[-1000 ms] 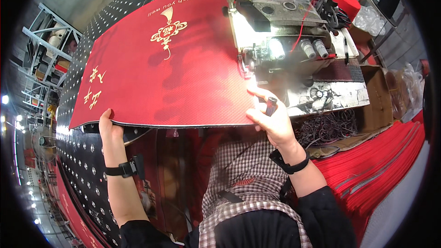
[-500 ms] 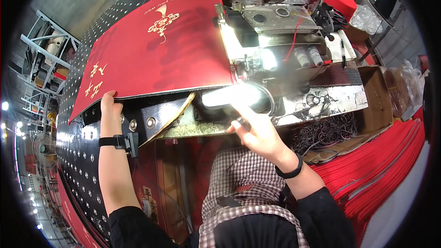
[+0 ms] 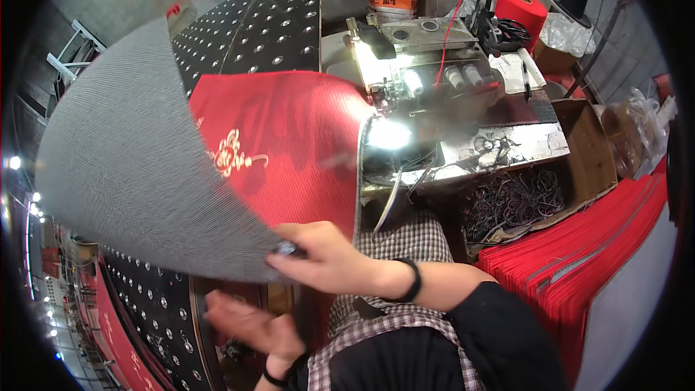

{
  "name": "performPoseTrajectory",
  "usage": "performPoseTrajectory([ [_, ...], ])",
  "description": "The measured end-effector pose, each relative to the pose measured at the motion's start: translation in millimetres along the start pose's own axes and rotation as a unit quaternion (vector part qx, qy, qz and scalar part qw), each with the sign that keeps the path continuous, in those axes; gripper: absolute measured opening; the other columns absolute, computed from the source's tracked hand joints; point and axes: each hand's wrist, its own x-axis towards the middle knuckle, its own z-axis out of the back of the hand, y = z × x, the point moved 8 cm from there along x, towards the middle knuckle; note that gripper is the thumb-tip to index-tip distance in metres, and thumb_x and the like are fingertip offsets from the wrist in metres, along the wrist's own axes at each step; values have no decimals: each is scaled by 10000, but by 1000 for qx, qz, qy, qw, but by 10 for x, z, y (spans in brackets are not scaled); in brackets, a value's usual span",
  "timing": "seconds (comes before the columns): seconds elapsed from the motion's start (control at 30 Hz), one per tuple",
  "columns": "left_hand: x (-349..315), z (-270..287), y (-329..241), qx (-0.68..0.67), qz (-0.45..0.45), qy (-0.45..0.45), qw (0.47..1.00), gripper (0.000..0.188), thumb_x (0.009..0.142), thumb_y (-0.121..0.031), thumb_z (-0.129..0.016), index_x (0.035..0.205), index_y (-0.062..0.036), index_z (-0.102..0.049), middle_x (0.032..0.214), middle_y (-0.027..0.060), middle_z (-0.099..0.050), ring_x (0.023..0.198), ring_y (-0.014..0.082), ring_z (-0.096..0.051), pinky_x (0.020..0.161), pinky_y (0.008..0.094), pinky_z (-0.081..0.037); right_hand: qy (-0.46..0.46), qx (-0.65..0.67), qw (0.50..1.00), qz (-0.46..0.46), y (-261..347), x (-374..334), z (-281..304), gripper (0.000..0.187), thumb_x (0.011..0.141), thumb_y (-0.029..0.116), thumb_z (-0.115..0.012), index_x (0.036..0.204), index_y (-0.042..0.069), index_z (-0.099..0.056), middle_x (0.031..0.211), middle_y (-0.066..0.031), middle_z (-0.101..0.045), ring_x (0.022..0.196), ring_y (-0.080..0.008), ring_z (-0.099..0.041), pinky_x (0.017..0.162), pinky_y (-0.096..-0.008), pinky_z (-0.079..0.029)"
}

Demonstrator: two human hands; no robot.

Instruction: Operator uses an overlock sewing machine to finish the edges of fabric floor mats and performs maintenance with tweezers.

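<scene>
One red rectangular floor mat with gold embroidery [image 3: 282,137] is folded over itself above the black studded counter [image 3: 275,22], its grey ribbed underside turned up at the left. One right hand [image 3: 318,257] is clamped on the mat's near corner. One left hand [image 3: 250,326] hangs below with fingers apart, touching nothing. One grey sewing machine [image 3: 420,51] stands behind, one red thread spool [image 3: 520,9] beside it.

My right hand [image 3: 326,261]: pinching the red mat's [image 3: 289,145] folded-over grey underside.
My left hand [image 3: 250,326]: blurred, free, below the mat.
Sewing machine [image 3: 413,58]: lit, beside the mat's edge.
</scene>
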Motion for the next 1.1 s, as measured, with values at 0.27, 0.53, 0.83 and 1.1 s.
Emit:
performPoseTrajectory([
  [0.27, 195, 1258, 1441, -337, 344, -201, 853, 928, 846, -666, -445, 1471, -95, -63, 1504, 121, -158, 1329, 297, -285, 1078, 473, -280, -163, -485, 858, 38, 24, -236, 1169, 367, 842, 178, -636, 1174, 29, -584, 942, -149, -638, 837, -235, -621, 728, -344, -485],
  [0.53, -131, 1509, 291, 38, 199, -52, 978, 782, 919, -445, -474, 1452, -56, -55, 1472, 219, -204, 1340, 307, -303, 1123, 466, -261, -180, -193, 964, -38, -440, -501, 1240, 521, 802, 46, -595, 1304, -13, -468, 793, -63, -600, 644, -87, -494, 643, -254, -458],
  [0.83, -357, 2084, 318, 13, 175, -152, 973, 756, 924, -434, -468, 1453, -65, -75, 1482, 193, -202, 1350, 306, -283, 1129, 461, -249, -148, -76, 977, -134, -563, -861, 1110, 535, 824, 23, -580, 1331, -48, -429, 1162, -124, -585, 825, -59, -525, 788, -230, -457],
  [1.1, -825, 2160, 651, -166, 229, -173, 943, 733, 928, -424, -463, 1455, -73, -93, 1491, 170, -200, 1359, 304, -265, 1134, 456, -239, -158, -68, 980, -104, -605, -829, 1213, 507, 826, 24, -569, 1315, -52, -456, 877, 48, -518, 669, -4, -412, 616, -163, -393],
])
